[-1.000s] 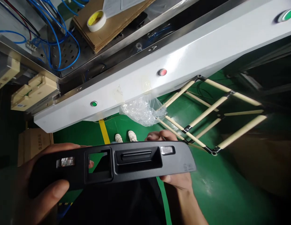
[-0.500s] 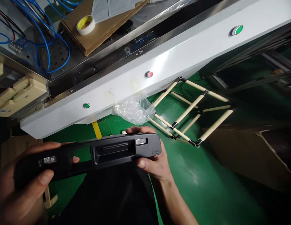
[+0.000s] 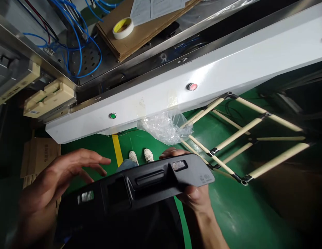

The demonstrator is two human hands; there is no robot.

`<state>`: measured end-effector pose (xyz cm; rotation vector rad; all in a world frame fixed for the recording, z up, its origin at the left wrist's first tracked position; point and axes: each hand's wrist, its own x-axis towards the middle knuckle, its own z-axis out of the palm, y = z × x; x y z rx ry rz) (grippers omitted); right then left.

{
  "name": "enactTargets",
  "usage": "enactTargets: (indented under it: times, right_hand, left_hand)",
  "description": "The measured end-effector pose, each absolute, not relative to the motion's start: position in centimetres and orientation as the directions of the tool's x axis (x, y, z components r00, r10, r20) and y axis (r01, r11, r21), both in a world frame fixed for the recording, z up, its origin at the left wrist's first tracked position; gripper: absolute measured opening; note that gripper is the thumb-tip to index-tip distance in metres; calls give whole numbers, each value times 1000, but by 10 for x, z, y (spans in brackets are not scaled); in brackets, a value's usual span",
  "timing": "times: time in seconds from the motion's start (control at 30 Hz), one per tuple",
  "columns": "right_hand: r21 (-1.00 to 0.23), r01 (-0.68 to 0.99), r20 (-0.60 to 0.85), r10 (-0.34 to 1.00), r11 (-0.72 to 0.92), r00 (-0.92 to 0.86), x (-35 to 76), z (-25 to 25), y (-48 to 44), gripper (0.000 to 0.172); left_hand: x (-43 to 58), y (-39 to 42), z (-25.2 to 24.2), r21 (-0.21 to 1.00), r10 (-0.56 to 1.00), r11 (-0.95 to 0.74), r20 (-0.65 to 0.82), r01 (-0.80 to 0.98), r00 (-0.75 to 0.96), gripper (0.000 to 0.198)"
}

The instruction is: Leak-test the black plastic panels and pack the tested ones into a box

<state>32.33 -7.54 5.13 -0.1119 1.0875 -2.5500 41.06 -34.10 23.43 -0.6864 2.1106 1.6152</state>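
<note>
A long black plastic trim panel [image 3: 150,190] is held out in front of my body, with two small clear lamps, a recess and a rectangular opening in its face. My right hand [image 3: 198,199] grips its right end, thumb on the near edge and fingers behind the far edge. My left hand [image 3: 62,173] is raised beside the panel's left end, fingers spread and curved, seemingly clear of it. The panel's left end is tilted lower and fades into my dark clothing.
Ahead runs a white machine ledge [image 3: 155,97] with a red button [image 3: 192,86] and a green button [image 3: 113,115]. A clear plastic bag [image 3: 166,126] hangs from it. Right of that stands a tube frame [image 3: 239,135]. Tape [image 3: 123,28] lies on cardboard [image 3: 116,45].
My left hand has let go of the panel's left end and opened above it. The panel, in my right hand, has tilted with its left end lower. The view has shifted left.
</note>
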Motion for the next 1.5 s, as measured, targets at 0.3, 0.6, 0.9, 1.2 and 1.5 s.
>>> enactTargets:
  times: [0.3,0.6,0.9,1.2,1.5]
  right_hand:
    - [-575,470,-76,-528,-670,-846,328,48,-89,54]
    - [-500,574,-152,-587,-648,-795,329,48,-90,53]
    - [-534,531,-127,-559,-658,-820,327,52,-88,53]
    - [-752,395,-127,-472,-527,-872,327,64,-77,61]
    - [-685,428,-106,-500,-589,-859,326,59,-81,56]
  left_hand:
    - [365,-285,242,556,-76,484,-742,-675,-666,42]
    - [364,-269,249,460,-140,546,-774,-700,-617,28]
    - [366,-268,245,525,-41,651,-696,-548,-716,22]
    - [367,-275,231,535,71,762,-629,-365,-774,8]
    - [371,-276,228,529,41,767,-604,-362,-796,11]
